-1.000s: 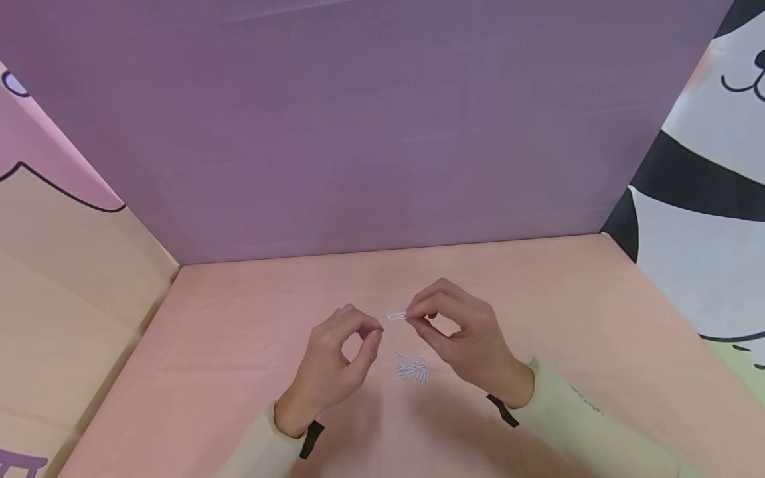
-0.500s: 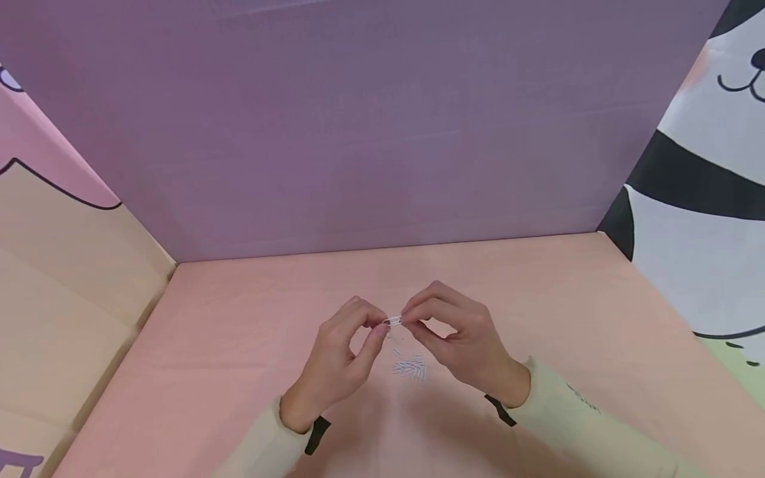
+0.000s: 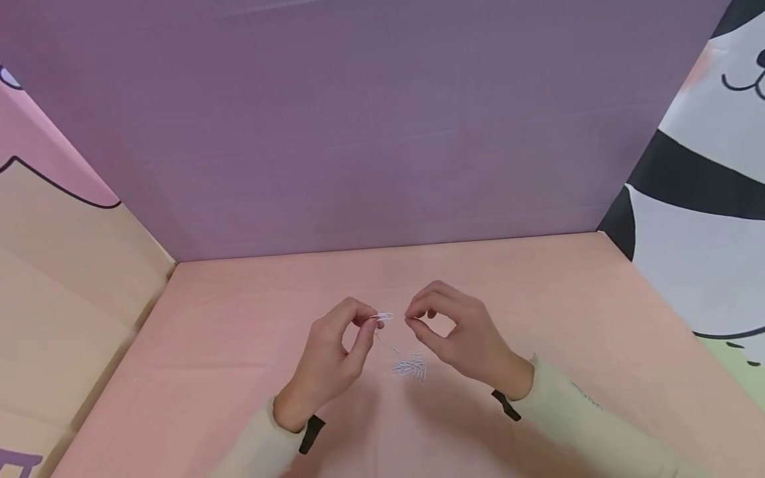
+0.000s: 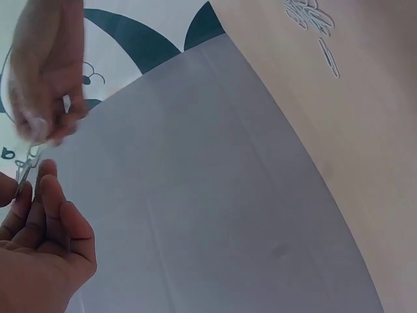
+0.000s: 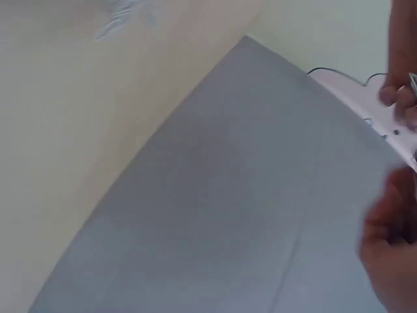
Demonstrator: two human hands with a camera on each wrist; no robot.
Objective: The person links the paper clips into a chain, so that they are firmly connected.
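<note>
Head view: left hand pinches paper clip above pink table; thin chain seems to hang from it toward clip pile. Right hand just beside, fingertips curled, seemingly holding nothing.
Left wrist: clip between fingertips.
Right wrist: grip blurred, cannot tell.
Judgement: pile largely unprocessed.

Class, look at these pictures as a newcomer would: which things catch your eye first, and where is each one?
First, the two hands raised mid-table: the left hand pinches a small paper clip, with the right hand curled just beside it. Below them a heap of paper clips lies on the pink table, and a purple wall stands behind.
</note>
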